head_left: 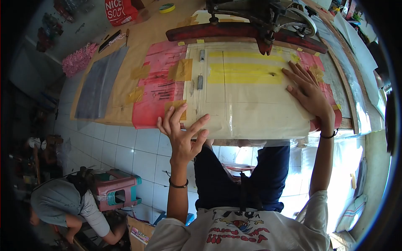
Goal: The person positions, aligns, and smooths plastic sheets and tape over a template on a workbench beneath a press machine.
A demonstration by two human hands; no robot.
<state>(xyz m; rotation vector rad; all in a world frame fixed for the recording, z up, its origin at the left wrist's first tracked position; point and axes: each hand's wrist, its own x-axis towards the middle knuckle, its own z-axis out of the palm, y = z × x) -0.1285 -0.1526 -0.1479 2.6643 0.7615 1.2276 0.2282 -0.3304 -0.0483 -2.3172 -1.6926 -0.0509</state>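
A cream-coloured sheet (251, 113) with yellow tape strips (247, 73) and drawn lines lies on the worktable, its near edge curving down over the table's edge. My left hand (183, 133) is at the sheet's near left corner, fingers spread, by the red taped strip (161, 83). My right hand (307, 90) lies flat with fingers stretched on the sheet's right side. Two small grey blocks (200, 82) sit along the sheet's left part. Just beyond the sheet stands a press-like machine with a long dark red bar (217, 31).
Left on the table lie a grey sheet (102, 83), a dark ruler-like strip (109, 41) and a yellow tape roll (167, 8). A red bag (119, 12) is at the back. Clear plastic sheeting (360, 83) covers the right side. Another person (79, 205) bends near a pink stool (117, 188).
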